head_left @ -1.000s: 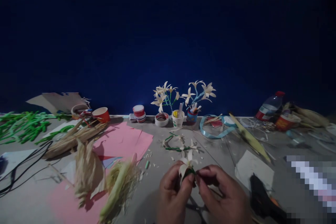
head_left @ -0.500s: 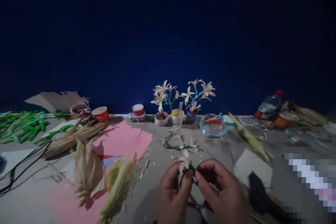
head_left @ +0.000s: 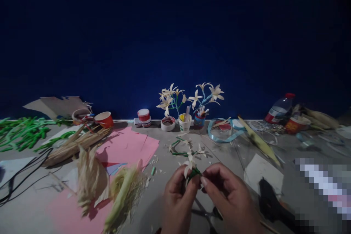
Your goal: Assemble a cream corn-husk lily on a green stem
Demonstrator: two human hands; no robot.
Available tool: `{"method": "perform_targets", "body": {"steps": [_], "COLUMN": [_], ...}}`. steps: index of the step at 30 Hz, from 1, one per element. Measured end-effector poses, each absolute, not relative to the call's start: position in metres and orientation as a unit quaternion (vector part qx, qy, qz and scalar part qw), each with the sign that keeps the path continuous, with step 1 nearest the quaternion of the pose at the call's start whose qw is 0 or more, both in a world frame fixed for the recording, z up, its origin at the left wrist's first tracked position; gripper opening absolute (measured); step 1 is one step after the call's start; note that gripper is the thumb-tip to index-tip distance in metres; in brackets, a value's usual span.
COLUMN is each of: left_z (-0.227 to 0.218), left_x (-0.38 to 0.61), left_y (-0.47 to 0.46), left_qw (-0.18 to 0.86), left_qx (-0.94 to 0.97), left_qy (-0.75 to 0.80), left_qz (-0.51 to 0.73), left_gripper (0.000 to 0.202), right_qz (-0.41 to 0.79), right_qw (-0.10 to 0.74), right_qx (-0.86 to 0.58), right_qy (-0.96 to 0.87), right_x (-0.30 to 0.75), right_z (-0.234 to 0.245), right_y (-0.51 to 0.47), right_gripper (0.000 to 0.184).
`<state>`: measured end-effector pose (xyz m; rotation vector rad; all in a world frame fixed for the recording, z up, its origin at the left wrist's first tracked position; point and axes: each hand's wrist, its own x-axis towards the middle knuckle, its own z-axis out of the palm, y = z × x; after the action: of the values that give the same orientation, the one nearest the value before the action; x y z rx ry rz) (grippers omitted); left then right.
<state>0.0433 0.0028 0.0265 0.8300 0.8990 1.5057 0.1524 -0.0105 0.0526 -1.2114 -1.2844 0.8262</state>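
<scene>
Between my hands is a small white craft flower [head_left: 188, 165] with a green wrapped stem [head_left: 194, 172]. My left hand [head_left: 179, 195] is closed, its thumb and fingers pinching the flower's stem just under the petals. My right hand [head_left: 229, 192] is closed too, thumb and fingertips pressed together at the stem's right end. What the right fingertips pinch is mostly covered by the fingers. Just beyond the hands lies a green stem ring with white petals [head_left: 181, 153]. Under the wrists dark scissors [head_left: 204, 212] are partly hidden.
White flowers [head_left: 167, 98] stand in a paper cup [head_left: 184, 122] at the back. Pink paper [head_left: 127, 146], dried husks [head_left: 91, 179] and green pipe cleaners [head_left: 24, 131] lie left. To the right are a black glue gun [head_left: 270, 199], white paper [head_left: 264, 173] and a plastic bottle [head_left: 279, 109].
My hands have shifted very slightly left, and the flower has turned a little, showing more of the green stem. Both hands keep their pinch.
</scene>
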Motion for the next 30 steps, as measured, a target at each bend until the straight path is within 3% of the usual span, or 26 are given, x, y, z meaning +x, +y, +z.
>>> {"method": "perform_targets", "body": {"steps": [10, 30], "left_z": [0.032, 0.033], "left_x": [0.045, 0.046], "left_y": [0.001, 0.002], "left_qw": [0.602, 0.599], "left_qx": [0.289, 0.280], "left_qy": [0.363, 0.373], "left_qz": [0.650, 0.652], "left_gripper": [0.021, 0.016], "right_qz": [0.151, -0.024], "right_qw": [0.522, 0.486], "right_qx": [-0.544, -0.475], "right_qy": [-0.639, -0.733], "right_x": [0.156, 0.157], "right_z": [0.042, 0.039], "right_y": [-0.006, -0.007], "right_gripper": [0.012, 0.013]}}
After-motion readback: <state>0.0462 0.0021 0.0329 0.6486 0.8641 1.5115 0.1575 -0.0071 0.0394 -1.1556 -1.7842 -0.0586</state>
